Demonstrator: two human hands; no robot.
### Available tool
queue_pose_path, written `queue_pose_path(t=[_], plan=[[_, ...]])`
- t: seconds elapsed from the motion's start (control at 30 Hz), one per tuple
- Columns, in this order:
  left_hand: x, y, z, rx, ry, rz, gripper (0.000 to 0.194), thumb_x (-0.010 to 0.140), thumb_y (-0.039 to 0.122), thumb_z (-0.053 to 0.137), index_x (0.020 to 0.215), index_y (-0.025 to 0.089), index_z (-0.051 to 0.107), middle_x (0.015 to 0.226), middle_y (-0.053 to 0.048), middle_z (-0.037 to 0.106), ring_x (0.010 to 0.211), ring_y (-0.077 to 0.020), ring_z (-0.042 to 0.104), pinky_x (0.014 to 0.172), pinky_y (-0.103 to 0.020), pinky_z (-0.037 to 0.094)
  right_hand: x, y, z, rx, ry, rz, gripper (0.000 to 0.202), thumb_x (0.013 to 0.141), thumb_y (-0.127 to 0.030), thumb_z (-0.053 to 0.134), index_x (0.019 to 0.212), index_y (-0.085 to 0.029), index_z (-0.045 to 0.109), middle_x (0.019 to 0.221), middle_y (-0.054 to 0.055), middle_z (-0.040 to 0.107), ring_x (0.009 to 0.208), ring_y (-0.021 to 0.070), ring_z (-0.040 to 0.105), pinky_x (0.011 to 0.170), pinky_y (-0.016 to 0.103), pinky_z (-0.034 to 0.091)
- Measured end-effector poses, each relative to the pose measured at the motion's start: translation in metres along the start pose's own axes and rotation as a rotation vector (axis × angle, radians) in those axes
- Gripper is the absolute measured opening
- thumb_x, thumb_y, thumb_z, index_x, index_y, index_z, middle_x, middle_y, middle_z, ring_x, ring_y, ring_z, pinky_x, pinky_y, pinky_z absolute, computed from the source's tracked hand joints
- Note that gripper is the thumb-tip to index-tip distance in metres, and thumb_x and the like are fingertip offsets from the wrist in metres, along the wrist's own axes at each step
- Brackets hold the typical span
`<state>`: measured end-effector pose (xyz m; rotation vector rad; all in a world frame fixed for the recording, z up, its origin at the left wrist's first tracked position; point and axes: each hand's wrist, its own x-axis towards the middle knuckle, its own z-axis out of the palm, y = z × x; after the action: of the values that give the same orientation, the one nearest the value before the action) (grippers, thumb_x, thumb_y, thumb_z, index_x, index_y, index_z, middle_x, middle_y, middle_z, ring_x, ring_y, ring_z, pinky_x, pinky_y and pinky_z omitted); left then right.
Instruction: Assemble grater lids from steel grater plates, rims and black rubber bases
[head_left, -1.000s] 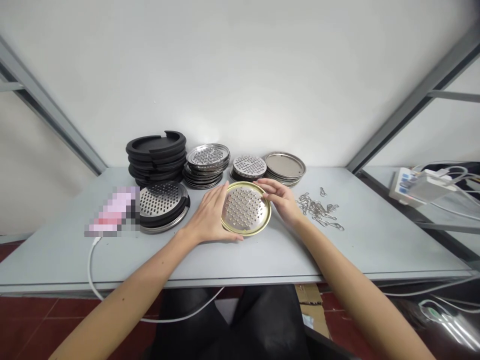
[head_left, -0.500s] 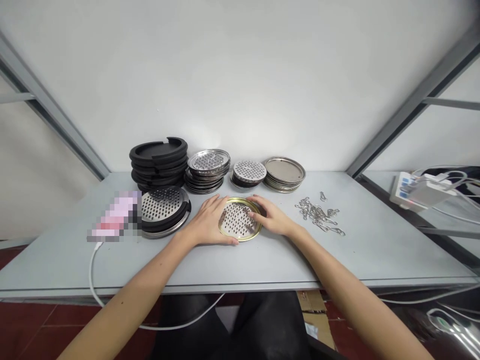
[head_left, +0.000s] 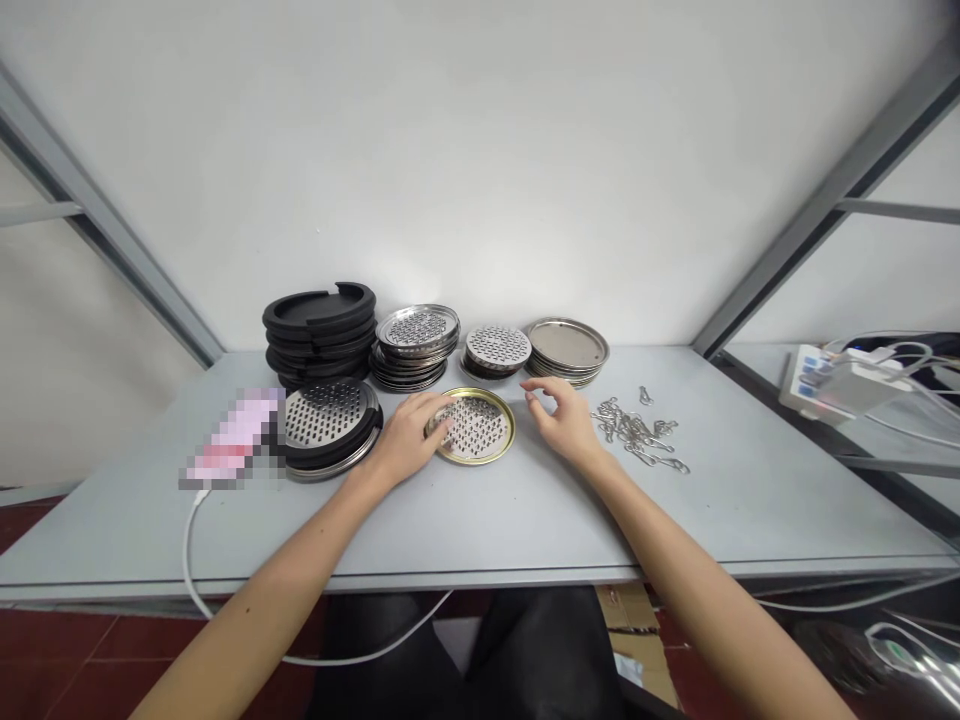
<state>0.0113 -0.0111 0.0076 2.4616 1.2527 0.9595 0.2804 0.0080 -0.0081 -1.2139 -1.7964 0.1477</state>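
A round metal grater disc (head_left: 474,428) with a gold-coloured rim lies flat on the grey table, holes and raised teeth facing up. My left hand (head_left: 411,432) grips its left edge, fingers along the rim and thumb over the perforated face. To the right of the disc, apart from it, my right hand (head_left: 561,415) hovers just above the table with thumb and fingers apart, holding nothing. Small wire clips (head_left: 637,430) lie in a loose pile beyond it.
Along the wall stand black ring-shaped holders (head_left: 319,330), stacked grater discs (head_left: 417,345), a smaller grater stack (head_left: 498,350) and plain metal lids (head_left: 568,345). A black-rimmed grater (head_left: 330,420) sits left, beside a blurred phone (head_left: 234,435) on a white cable. A power strip (head_left: 832,385) is far right.
My right hand has let go of the disc's right side and moved right. The left hand has shifted its hold on the left edge, and the disc lies slightly further left and back.
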Motion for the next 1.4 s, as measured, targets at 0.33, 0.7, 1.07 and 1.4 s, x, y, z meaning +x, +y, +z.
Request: queue_pose_path(t=[0.33, 0.7, 1.07, 1.4], plan=[[0.000, -0.003, 0.005, -0.077, 0.111, 0.077, 0.020, 0.087, 0.012, 0.052, 0.094, 0.019, 0.070, 0.094, -0.004, 0.073, 0.089, -0.0181, 0.068, 0.082, -0.030, 0.053, 0.000, 0.002, 0.004, 0.065, -0.005, -0.011, 0.021, 0.080, -0.015, 0.053, 0.095, -0.019, 0.068, 0.086, 0.006, 0.065, 0.078, 0.0188, 0.061, 0.069, 0.033, 0.051], [0.000, -0.001, 0.008, -0.060, 0.095, 0.073, 0.020, 0.086, 0.012, 0.054, 0.097, 0.019, 0.069, 0.094, -0.005, 0.072, 0.088, -0.0191, 0.067, 0.081, -0.032, 0.053, -0.001, 0.001, 0.003, 0.072, -0.031, -0.016, 0.021, 0.079, -0.013, 0.053, 0.093, -0.018, 0.068, 0.082, 0.005, 0.065, 0.076, 0.0175, 0.061, 0.069, 0.031, 0.051], [-0.003, 0.003, 0.004, -0.176, -0.038, 0.026, 0.039, 0.098, 0.024, 0.031, 0.127, 0.015, 0.055, 0.104, -0.009, 0.067, 0.099, -0.0215, 0.061, 0.091, -0.038, 0.047, -0.001, 0.002, 0.002, 0.062, -0.087, -0.011, 0.024, 0.078, -0.011, 0.051, 0.093, -0.019, 0.068, 0.082, 0.004, 0.065, 0.076, 0.0178, 0.061, 0.069, 0.031, 0.050], [-0.002, -0.007, 0.011, -0.161, -0.016, -0.006, 0.049, 0.098, 0.022, 0.031, 0.146, 0.016, 0.034, 0.111, -0.010, 0.063, 0.105, -0.0216, 0.057, 0.097, -0.039, 0.045, -0.002, 0.002, 0.001, 0.050, -0.113, -0.003, 0.023, 0.079, -0.011, 0.050, 0.092, -0.019, 0.068, 0.087, 0.006, 0.068, 0.076, 0.0180, 0.061, 0.066, 0.030, 0.049]])
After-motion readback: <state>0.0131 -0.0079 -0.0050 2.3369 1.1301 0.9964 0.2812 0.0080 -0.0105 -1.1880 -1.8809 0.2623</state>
